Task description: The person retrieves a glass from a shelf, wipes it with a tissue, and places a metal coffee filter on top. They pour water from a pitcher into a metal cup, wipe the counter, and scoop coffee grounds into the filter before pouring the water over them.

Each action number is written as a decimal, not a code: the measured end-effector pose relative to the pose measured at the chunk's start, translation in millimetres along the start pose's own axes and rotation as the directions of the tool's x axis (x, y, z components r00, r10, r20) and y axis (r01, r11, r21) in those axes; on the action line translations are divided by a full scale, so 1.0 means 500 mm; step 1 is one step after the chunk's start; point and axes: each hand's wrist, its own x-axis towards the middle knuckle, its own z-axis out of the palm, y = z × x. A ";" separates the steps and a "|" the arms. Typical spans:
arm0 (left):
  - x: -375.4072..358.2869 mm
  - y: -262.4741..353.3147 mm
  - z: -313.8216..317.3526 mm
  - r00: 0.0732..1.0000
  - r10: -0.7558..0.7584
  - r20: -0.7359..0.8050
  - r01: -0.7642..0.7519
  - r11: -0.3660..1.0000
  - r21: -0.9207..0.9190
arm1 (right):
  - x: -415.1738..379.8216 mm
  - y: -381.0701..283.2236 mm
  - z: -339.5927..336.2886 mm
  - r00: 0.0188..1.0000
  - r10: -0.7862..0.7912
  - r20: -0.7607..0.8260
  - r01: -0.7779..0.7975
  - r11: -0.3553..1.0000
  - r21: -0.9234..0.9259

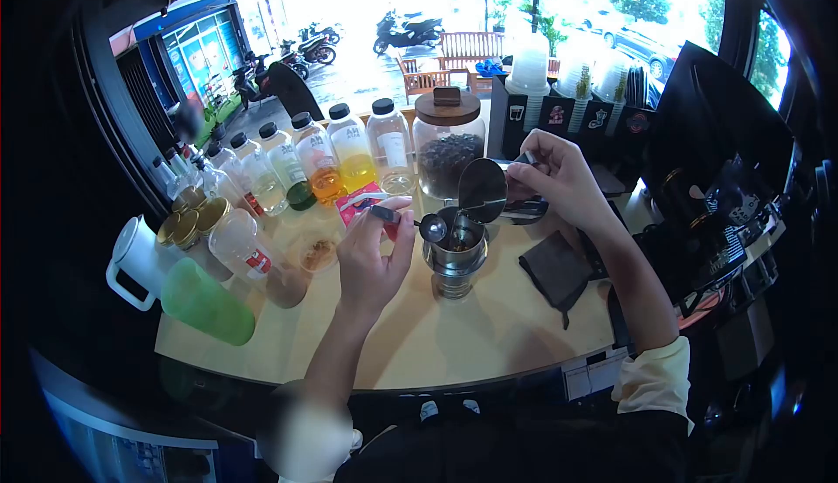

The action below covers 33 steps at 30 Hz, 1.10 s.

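Observation:
My left hand (375,256) is closed on the dark handle of a small round measuring spoon (433,227), whose bowl is at the rim of a metal pot. This pot (454,260) looks like a moka pot and stands upright on the table. Its dark round lid (483,189) is raised, and inside shows a shiny, brownish part. At the upper right, my right hand (554,182) closes around a dark handle-like part beside the lid; the fingers partly hide it. Behind my left hand lies a pink packet (358,203).
Capped bottles (353,151) line the back left, near a coffee bean jar (449,147). On the left are a white jug (140,260), a green tumbler (205,300) and a clear container (253,247). A dark cloth (556,273) lies right, below a cup rack (559,120).

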 end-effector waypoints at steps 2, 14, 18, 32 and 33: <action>0.000 0.001 0.000 1.000 0.004 0.004 -0.004 1.000 0.005 | -0.003 0.000 -0.002 0.999 0.016 0.032 -0.015 1.000 -0.017; 0.003 0.002 0.009 1.000 0.026 -0.010 -0.026 1.000 -0.010 | -0.029 0.029 -0.017 0.989 0.094 -0.118 -0.067 0.975 0.213; 0.000 -0.002 0.012 0.999 0.041 -0.002 -0.041 0.999 -0.003 | -0.038 0.140 -0.027 0.959 0.162 -0.231 -0.079 0.941 0.329; -0.010 -0.005 0.017 0.997 0.073 0.011 -0.073 0.997 0.016 | -0.089 0.446 0.039 0.806 0.390 -0.446 -0.106 0.835 0.540; -0.011 -0.006 0.018 0.997 0.074 0.006 -0.074 0.997 0.009 | -0.093 0.454 0.041 0.800 0.382 -0.462 -0.062 0.819 0.570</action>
